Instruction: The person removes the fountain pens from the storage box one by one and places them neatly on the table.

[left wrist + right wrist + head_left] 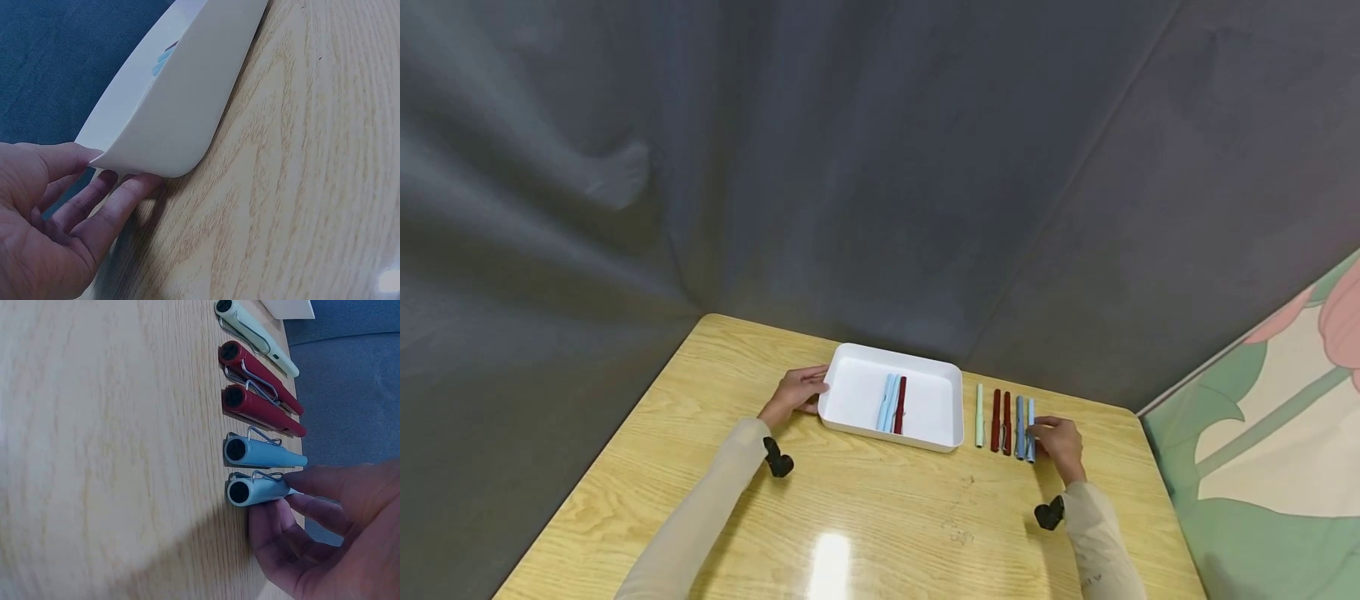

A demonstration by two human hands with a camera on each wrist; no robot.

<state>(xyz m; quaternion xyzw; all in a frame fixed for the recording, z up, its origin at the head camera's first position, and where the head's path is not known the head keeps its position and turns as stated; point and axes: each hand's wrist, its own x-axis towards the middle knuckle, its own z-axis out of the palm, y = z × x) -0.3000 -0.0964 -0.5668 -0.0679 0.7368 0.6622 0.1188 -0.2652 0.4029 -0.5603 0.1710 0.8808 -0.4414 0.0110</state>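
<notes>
I'm looking at a person's left hand (794,390) on the short left side of a shallow white tray w/ tall smooth walls (853,387); the thumb is over the rim, the fingers are bent under, so it has a snug grip. The tray sits near the back of a light wood desk (887,508), w/ two slim sky-blue pens (884,402) and one slim dark-red pen (901,400) lying side by side in it. The right hand (1062,443) is nearly closed, thumb on one side and fingers on the other, and it pinches a shiny light-blue pen w/ a wire clip (259,490). That pen is the last on the right in a row on the desk; just beside it is a darker blue pen (259,451), then two wine-red pens (996,421), then a pale green pen (979,417) closest to the tray. Best way, imo: pinch the pen at its middle, b/c a grip near one end could let it tip. Go straight up, w/o a side push, as the next pen is v. close and the clips might catch. Pens are round, so they may roll. A light grip on the tray should be OK, but no tilting, pls.
</notes>
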